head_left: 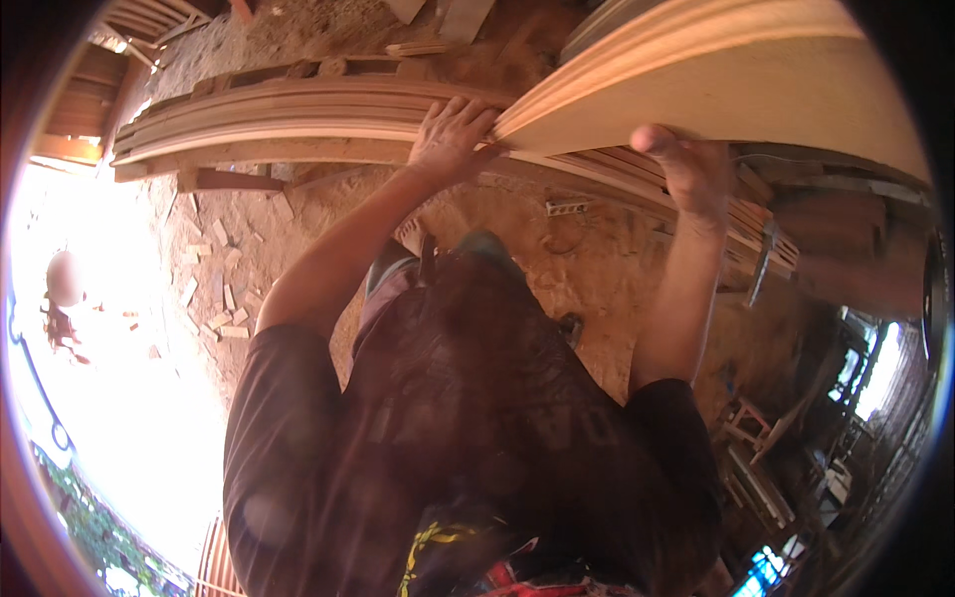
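A wide, pale wooden board [716,99] with a ridged, moulded upper edge slants up from the middle toward the far right. My right hand [691,179] is at its lower edge, with the thumb against the flat face and the other fingers mostly hidden. My left hand [453,139] lies with fingers stretched out over a stack of long wooden strips [298,114], right beside the board's near left end. The thumb of that hand points toward the board's corner, and whether it touches it I cannot tell.
The strips rest on a wooden bench frame [234,179]. Small wood offcuts [229,303] litter the dirt floor [587,264] at left. A clamp-like metal bar [763,264] stands at the strips' right end. A small wooden stool-like frame [751,423] sits at lower right.
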{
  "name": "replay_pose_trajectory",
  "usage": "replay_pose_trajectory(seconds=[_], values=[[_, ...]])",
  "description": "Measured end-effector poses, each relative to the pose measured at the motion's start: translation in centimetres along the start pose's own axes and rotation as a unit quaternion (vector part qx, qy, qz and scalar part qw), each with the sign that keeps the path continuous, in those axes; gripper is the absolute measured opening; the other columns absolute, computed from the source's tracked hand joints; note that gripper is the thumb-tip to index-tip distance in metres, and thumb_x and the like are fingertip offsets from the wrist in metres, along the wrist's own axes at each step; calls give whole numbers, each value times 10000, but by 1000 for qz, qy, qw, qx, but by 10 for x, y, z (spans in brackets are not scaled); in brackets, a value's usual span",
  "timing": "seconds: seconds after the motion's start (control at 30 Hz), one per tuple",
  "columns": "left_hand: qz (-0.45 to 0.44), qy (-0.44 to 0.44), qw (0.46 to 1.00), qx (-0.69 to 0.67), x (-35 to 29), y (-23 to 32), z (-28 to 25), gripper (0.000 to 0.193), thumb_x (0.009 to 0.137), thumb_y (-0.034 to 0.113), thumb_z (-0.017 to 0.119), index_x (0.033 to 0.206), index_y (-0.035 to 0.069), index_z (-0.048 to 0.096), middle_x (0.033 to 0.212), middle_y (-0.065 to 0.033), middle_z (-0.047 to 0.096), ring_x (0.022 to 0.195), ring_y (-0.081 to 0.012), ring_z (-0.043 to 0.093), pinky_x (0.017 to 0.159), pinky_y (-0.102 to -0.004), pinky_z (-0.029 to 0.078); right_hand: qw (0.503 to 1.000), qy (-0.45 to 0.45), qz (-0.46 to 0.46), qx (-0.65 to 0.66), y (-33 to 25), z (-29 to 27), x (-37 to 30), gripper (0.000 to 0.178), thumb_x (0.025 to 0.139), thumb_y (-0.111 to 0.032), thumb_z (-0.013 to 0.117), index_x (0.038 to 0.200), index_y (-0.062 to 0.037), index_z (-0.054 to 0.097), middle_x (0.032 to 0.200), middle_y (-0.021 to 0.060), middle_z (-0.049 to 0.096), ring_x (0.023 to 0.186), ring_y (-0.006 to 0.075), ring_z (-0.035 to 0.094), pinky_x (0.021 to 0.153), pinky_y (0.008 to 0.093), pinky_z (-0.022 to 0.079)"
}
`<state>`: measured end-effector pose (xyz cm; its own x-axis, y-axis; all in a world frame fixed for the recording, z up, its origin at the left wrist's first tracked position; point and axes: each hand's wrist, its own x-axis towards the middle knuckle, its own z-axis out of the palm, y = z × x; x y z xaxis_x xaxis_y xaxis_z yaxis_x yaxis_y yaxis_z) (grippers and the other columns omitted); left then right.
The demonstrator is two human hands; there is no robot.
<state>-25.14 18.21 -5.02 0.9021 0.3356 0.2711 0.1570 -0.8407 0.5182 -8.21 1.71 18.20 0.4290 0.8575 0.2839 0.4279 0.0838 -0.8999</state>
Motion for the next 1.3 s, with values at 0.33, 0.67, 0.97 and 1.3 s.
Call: replay_pose_trajectory(seconds=[0.33, 0.67, 0.97, 1.3], values=[[16, 33, 999, -5, 4, -4, 4, 448, 843, 423, 836, 1159, 123, 731, 1230, -120, 678, 1206, -363, 607, 997, -505, 481, 989, 9, 130, -74, 130, 46, -76, 337, 882, -259, 849, 1107, -27, 753, 1014, 116, 774, 984, 271, 743, 885, 399, 567], [-95, 39, 995, 9, -18, -12, 11, 589, 755, 547, 910, 1128, 112, 776, 1060, -150, 753, 989, -377, 695, 872, -511, 537, 853, 388, 344, -61, 150, -96, -163, 539, 1030, -564, 633, 1056, -33, 723, 780, 51, 675, 700, 164, 660, 633, 306, 536], [-155, 63, 985, 46, 3, 37, 2, 614, 708, 515, 929, 1126, 98, 764, 1203, -204, 717, 1209, -389, 628, 1043, -511, 467, 724, 441, 484, 219, 214, -220, -206, 386, 964, -413, 761, 1066, -58, 651, 862, 44, 666, 710, 131, 633, 562, 263, 453], [-169, 76, 982, 44, -5, 42, 8, 727, 715, 432, 932, 1293, 70, 677, 1329, -188, 654, 1296, -385, 562, 1086, -507, 421, 786, 334, 399, 333, 132, -248, -165, 186, 900, -180, 742, 995, -51, 646, 732, 1, 553, 545, 100, 500, 518, 257, 422]])
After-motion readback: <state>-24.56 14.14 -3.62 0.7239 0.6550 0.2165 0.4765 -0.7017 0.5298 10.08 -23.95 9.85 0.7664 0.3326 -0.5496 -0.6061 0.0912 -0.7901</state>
